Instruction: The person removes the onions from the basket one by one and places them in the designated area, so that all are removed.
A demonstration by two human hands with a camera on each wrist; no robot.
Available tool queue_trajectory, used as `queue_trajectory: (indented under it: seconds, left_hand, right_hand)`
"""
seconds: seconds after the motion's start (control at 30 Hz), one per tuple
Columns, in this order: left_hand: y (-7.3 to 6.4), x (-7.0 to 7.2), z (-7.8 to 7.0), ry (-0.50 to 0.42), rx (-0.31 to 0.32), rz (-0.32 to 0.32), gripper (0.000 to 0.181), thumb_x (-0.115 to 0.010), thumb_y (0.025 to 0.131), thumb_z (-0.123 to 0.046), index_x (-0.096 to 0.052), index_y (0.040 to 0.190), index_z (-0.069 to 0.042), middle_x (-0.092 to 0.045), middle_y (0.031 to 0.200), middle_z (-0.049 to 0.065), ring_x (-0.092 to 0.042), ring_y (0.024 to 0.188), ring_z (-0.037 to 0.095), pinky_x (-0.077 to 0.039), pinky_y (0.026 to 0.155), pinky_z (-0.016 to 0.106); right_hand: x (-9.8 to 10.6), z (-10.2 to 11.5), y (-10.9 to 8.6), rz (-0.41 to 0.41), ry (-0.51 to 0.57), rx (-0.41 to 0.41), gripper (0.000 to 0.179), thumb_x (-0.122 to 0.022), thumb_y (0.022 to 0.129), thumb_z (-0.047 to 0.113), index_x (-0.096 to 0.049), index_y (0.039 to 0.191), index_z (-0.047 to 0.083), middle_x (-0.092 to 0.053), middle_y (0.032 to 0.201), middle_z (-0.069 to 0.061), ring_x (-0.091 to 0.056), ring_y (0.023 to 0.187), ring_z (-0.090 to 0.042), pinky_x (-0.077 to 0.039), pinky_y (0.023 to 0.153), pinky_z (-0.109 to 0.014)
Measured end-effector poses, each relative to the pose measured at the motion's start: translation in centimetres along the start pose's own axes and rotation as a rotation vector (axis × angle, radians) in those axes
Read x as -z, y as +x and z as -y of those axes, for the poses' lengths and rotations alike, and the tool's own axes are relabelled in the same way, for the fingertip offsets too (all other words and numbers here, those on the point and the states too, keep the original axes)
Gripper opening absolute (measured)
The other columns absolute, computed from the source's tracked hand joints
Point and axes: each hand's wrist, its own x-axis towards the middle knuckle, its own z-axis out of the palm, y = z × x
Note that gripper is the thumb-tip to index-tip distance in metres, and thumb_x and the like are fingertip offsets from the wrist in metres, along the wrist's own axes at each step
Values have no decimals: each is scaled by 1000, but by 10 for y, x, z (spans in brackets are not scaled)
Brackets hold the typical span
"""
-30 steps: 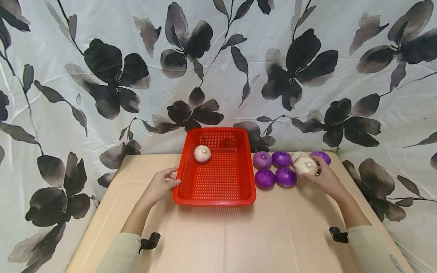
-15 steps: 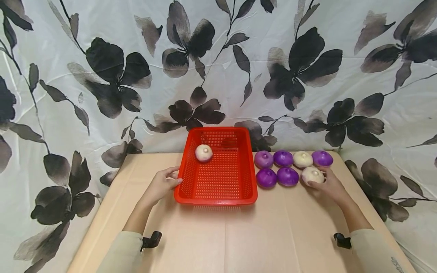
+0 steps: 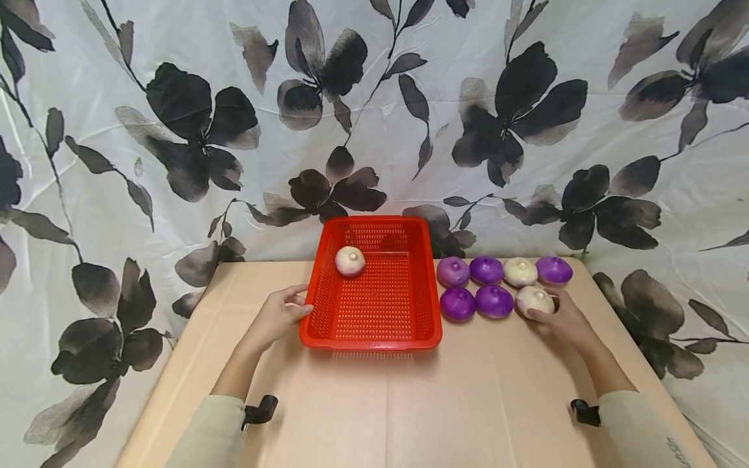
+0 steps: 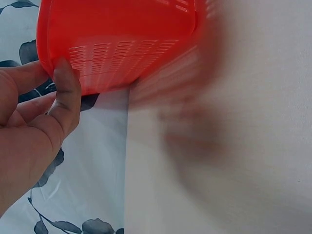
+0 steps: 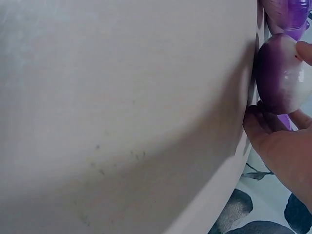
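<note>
In the head view my left hand point(image 3: 279, 316) pinches the left rim of a red plastic basket point(image 3: 374, 343); the left wrist view shows the thumb and fingers on that basket's edge point(image 4: 45, 34). One white onion with a purplish underside point(image 3: 350, 261) sits inside, toward the back left. My right hand point(image 3: 566, 320) holds another white-and-purple onion point(image 3: 534, 301) at the right end of the near row, fingers round its right side. Seen from the right wrist, this onion point(image 5: 280, 75) is low at the tabletop; whether it touches is hard to tell.
Two purple onions, one of them point(image 3: 494, 301), stand left of the held one. Behind are more purple onions point(image 3: 486, 270) and a cream one point(image 3: 520, 272). The pale table point(image 3: 380, 409) meets a floral cloth point(image 3: 374, 149) at its back edge.
My right hand has brought the white onion down and rightward, from in front of the cream one to the near row's right end. The left hand stays on the basket rim.
</note>
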Motion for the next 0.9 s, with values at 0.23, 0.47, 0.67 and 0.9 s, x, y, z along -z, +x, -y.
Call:
queue_trajectory:
  seconds: [0.23,0.47,0.67,0.9]
  left_hand:
    - [0,0,1,10,2,-4,58,-68,97,-2,-46,149,8,-64,105,21,-68,83,17,-59,67,24]
    - [1,0,1,15,-3,-4,57,-67,97,-1,-46,149,9,-63,104,21,-68,84,20,-59,67,24]
    - [1,0,0,23,0,-4,57,-67,97,-1,-47,149,8,-64,105,22,-69,86,22,-59,68,24]
    - [1,0,1,2,3,-1,58,-67,97,0,-46,150,8,-64,106,23,-71,89,27,-60,68,25]
  right_hand:
    - [0,-1,2,9,-59,-8,94,-65,100,46,-16,158,-9,-26,155,-44,-31,141,-59,-30,112,-70]
    - [-1,-1,3,14,-57,-11,94,-64,100,46,-14,159,-9,-23,157,-44,-27,143,-61,-27,114,-72]
    - [-3,-1,3,10,-30,11,90,-64,102,39,-13,158,-9,-26,155,-44,-31,141,-57,-31,112,-68]
    - [-4,-1,4,3,-9,15,91,-65,101,39,-13,159,-8,-26,156,-43,-32,141,-56,-32,112,-67]
